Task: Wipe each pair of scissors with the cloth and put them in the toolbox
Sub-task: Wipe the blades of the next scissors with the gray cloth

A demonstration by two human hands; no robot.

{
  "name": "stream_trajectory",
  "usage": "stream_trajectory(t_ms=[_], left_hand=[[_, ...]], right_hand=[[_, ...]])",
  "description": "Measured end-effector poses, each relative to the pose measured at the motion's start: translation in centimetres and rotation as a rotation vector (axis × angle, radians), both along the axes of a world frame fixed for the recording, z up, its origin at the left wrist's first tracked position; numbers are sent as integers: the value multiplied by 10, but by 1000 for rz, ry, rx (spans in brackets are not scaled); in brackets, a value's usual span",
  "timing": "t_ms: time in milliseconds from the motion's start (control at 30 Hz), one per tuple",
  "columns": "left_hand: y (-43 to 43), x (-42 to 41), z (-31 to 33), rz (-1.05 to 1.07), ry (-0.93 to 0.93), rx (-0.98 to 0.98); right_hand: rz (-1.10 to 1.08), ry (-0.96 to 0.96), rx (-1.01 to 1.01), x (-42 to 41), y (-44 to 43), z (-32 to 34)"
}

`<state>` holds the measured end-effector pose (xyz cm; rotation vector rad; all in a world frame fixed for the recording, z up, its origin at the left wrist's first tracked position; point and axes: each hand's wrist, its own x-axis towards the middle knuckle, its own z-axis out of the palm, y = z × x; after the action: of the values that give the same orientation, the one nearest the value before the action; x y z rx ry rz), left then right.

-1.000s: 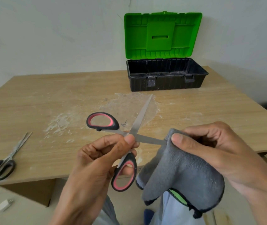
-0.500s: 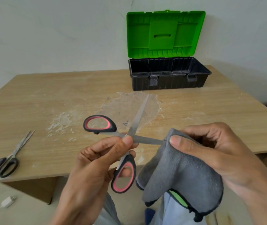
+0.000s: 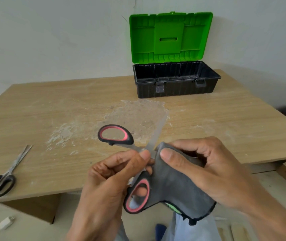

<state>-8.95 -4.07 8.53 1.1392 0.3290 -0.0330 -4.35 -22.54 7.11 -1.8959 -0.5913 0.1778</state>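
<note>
Head view.

Left hand (image 3: 111, 185): held the pink-handled scissors (image 3: 121, 150) in front of the table edge, thumb and fingers pinched at the pivot, one fingertip showing through the lower loop. Scissors open in an X; blades flat, pale steel; handles oval loops of black plastic with pink lining. One loop stood up to the left, the other hung low beside the cloth.

Right hand (image 3: 208, 171): clenched on the cloth (image 3: 177, 188), thumb pressing the fabric over one blade close to the pivot. Cloth grey, soft and fleecy, with a dark stitched hem and a green patch at its lower edge; it hung down below the hand, touching the lower handle.

Second scissors (image 3: 3, 178): slimmer, all-black loops, narrow steel blades closed. Lay flat at the table's near left edge, well apart from the hands.

Table (image 3: 51, 110): light wood-grain top, matt, with whitish flaky residue and a clear crinkled film patch at the middle.

Toolbox (image 3: 175, 87): at the far side of the table against the wall. Black ribbed plastic tub, rectangular, two front latches; green lid (image 3: 171, 37) stood open, upright, moulded with ribs and a slot.

Floor, lower left: a white plug (image 3: 5, 223) with cord.
</note>
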Motion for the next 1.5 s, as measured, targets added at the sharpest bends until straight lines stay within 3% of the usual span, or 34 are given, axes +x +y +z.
stream_trajectory(t_ms=[333, 567, 800, 933, 1500], left_hand=[[11, -4, 3, 27, 3, 2], [28, -10, 7, 56, -62, 46], [11, -10, 9, 9, -185, 229], [14, -11, 6, 17, -200, 230], [10, -11, 15, 37, -180, 189]], right_hand=[[67, -58, -96, -5, -21, 0], [73, 39, -39, -8, -41, 8], [132, -40, -37, -10, -18, 8], [119, -120, -79, -8, -14, 1], [109, -38, 46, -6, -27, 1]])
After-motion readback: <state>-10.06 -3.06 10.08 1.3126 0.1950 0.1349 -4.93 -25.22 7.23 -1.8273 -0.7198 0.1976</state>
